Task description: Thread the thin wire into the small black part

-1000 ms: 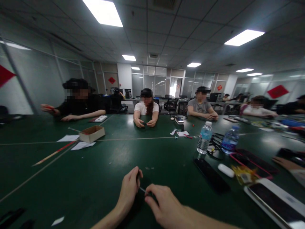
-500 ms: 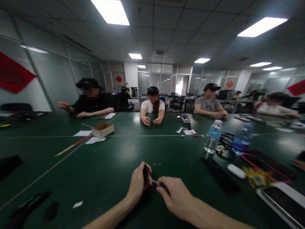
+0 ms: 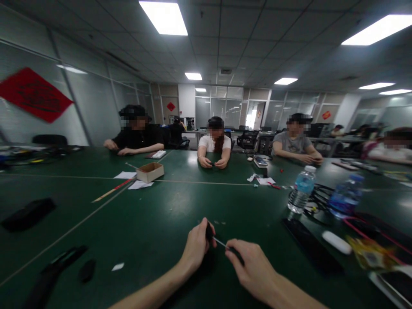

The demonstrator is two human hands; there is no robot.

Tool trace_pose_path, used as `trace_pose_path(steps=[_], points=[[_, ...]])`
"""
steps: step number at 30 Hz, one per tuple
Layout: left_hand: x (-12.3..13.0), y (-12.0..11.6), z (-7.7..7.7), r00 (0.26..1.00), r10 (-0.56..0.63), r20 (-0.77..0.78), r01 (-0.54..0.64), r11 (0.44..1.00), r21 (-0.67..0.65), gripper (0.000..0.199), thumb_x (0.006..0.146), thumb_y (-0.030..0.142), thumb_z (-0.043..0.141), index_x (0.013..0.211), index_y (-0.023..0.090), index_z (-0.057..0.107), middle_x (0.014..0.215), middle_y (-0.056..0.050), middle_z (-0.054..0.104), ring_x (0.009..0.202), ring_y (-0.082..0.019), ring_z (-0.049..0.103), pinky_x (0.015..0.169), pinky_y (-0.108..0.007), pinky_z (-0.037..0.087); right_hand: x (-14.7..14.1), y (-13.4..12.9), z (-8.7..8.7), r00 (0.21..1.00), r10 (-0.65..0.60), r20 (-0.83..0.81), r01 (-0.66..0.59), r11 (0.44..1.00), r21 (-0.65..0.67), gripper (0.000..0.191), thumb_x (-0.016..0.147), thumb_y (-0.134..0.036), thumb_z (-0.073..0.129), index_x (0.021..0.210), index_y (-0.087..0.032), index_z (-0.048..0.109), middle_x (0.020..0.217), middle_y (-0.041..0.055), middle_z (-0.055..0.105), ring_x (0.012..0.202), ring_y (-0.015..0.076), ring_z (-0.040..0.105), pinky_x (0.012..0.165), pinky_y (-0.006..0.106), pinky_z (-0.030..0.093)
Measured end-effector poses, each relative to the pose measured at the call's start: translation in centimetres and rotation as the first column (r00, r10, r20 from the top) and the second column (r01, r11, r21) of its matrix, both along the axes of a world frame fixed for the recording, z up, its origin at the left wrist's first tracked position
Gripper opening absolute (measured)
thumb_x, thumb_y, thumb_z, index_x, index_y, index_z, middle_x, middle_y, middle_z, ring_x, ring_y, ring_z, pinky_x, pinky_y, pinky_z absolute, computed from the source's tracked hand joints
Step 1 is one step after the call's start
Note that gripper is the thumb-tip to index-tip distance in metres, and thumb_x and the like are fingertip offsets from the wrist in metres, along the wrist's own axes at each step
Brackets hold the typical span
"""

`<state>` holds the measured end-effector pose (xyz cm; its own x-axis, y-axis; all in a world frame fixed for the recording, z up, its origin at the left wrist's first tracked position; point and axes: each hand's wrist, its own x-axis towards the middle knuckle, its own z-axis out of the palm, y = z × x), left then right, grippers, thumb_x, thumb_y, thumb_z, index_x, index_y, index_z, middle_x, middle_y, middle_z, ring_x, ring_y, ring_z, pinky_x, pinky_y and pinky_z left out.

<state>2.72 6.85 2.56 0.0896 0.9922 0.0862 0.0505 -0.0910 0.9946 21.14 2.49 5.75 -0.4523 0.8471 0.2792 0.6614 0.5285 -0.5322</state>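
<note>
- The left hand closed in a narrow grip around a slim black-handled tool, probably a small screwdriver, holding it nearly upright. Its thin metal shaft slanted across toward the other hand.
- The right hand held a small dark piece at the shaft's far end in a narrow pinch. The fingers hid most of it, so I could not make out its shape.
- Both hands were low over the near part of the green worktop and close together, apparently so that the tool and the piece could meet steadily.
- Toward the right edge stood a water bottle beside a coil of black cable, with a black phone and a white oblong object nearer the person, seemingly set aside but within reach.
- Toward the near left lay dark objects and a paper scrap.
- Further up the worktop, an open cardboard box sat by loose paper sheets.
- Across the far edge, a co-worker in a white shirt held something small in both hands.
</note>
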Motion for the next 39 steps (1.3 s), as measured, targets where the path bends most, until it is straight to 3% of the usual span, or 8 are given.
trace_pose_path(steps=[5, 11, 22, 32, 36, 39], points=[[-0.3, -0.3, 0.0, 0.993, 0.113, -0.039, -0.113, 0.993, 0.020, 0.062, 0.085, 0.059, 0.022, 0.061, 0.014, 0.058, 0.043, -0.001, 0.050, 0.040, -0.011, 0.044, 0.042, -0.022, 0.030, 0.0, 0.5, 0.5, 0.994, 0.037, -0.103, -0.053, 0.985, -0.161, 0.025, 0.091, -0.035, 0.040, 0.090, -0.020, 0.060, 0.076, 0.0005, 0.060, 0.067, 0.0126, 0.053, 0.062, 0.023, 0.039], [-0.4, -0.6, 0.1, 0.997, 0.058, 0.051, -0.058, 0.998, -0.005, 0.057, 0.085, 0.057, 0.026, 0.065, 0.014, 0.056, 0.042, 0.000, 0.047, 0.038, -0.011, 0.044, 0.041, -0.021, 0.030, -0.1, 1.0, 1.0, 0.988, 0.062, -0.138, -0.098, 0.957, -0.271, 0.032, 0.090, -0.042, 0.040, 0.087, -0.018, 0.061, 0.066, -0.0012, 0.054, 0.058, 0.0101, 0.046, 0.052, 0.021, 0.033], [-0.5, -0.7, 0.5, 0.992, -0.004, 0.125, 0.007, 1.000, -0.025, 0.052, 0.083, 0.061, 0.026, 0.067, 0.016, 0.048, 0.044, 0.003, 0.044, 0.035, -0.009, 0.040, 0.036, -0.019, 0.027, -0.2, 0.4, 2.1, 0.987, 0.149, -0.063, -0.161, 0.952, -0.261, 0.030, 0.090, -0.041, 0.040, 0.090, -0.020, 0.062, 0.073, 0.0002, 0.059, 0.064, 0.0120, 0.050, 0.058, 0.022, 0.037], [-0.4, -1.0, 0.6, 0.988, -0.095, 0.120, 0.097, 0.995, -0.008, 0.053, 0.085, 0.059, 0.023, 0.064, 0.016, 0.048, 0.042, 0.005, 0.038, 0.033, -0.007, 0.033, 0.036, -0.020, 0.022, 0.2, 0.6, 2.0, 0.985, 0.166, -0.043, -0.171, 0.951, -0.259, 0.027, 0.089, -0.040, 0.043, 0.089, -0.022, 0.063, 0.074, 0.0004, 0.060, 0.071, 0.0142, 0.052, 0.066, 0.025, 0.039], [-0.5, -1.2, 0.5, 0.993, -0.065, 0.096, 0.064, 0.998, 0.013, 0.054, 0.086, 0.056, 0.023, 0.060, 0.016, 0.048, 0.040, 0.005, 0.037, 0.033, -0.008, 0.033, 0.038, -0.020, 0.025, -0.2, 0.5, 1.7, 0.978, 0.164, -0.127, -0.198, 0.923, -0.329, 0.028, 0.088, -0.041, 0.044, 0.085, -0.020, 0.062, 0.069, -0.0005, 0.055, 0.063, 0.0116, 0.048, 0.059, 0.022, 0.037], [-0.6, -1.1, 0.1, 0.997, 0.008, 0.078, -0.010, 0.999, 0.036, 0.055, 0.087, 0.056, 0.023, 0.058, 0.016, 0.048, 0.039, 0.004, 0.037, 0.035, -0.008, 0.035, 0.040, -0.021, 0.027, -1.1, 0.1, 0.4, 0.963, 0.081, -0.259, -0.197, 0.864, -0.462, 0.031, 0.089, -0.044, 0.043, 0.087, -0.018, 0.060, 0.062, -0.0027, 0.046, 0.050, 0.0074, 0.039, 0.046, 0.018, 0.030]])
